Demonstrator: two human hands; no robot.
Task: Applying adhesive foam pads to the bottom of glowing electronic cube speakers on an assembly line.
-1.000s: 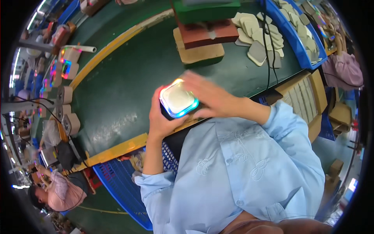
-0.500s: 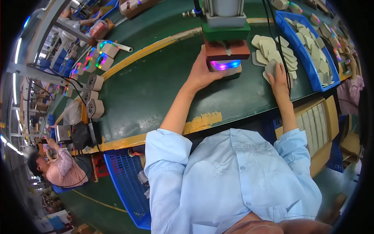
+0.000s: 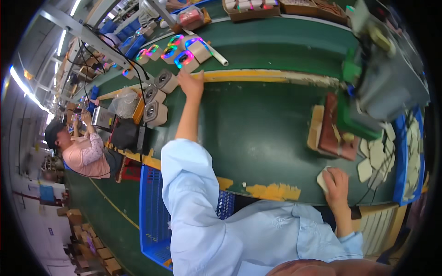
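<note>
At the far left, well apart from the left hand and nearer the body, a co-worker [image 3: 85, 147] in a pink top is seen. Just left of the left hand, three pale speakers [image 3: 155, 113] with dark round faces are lined up on the green table [image 3: 258, 124]. Beyond its fingertips, several boxes with coloured lights are grouped, the nearest being a lit box [image 3: 185, 60]. The left hand [image 3: 191, 84] is stretched out with thumb and fingers parted; nothing is seen in its palm, but whether the box's near edge is held or merely brushed cannot be told at this distance. To its right, past the lit group, a white tube [image 3: 217, 55] is laid.

Beyond the right hand, a press [image 3: 386, 83] is stood, with a red-brown block [image 3: 332, 131] against a tan block [image 3: 315, 128]; no lit box is seen between them. By the right hand [image 3: 337, 184], a pale pad [image 3: 322, 181] is held under closed, bent fingers, low over the table edge. Right of that grip lie loose pads [image 3: 377, 155] and a blue bin [image 3: 402, 163] of more.

The lit box may be judged set out; the held pad is not yet joined to anything, and many pads are left.
</note>
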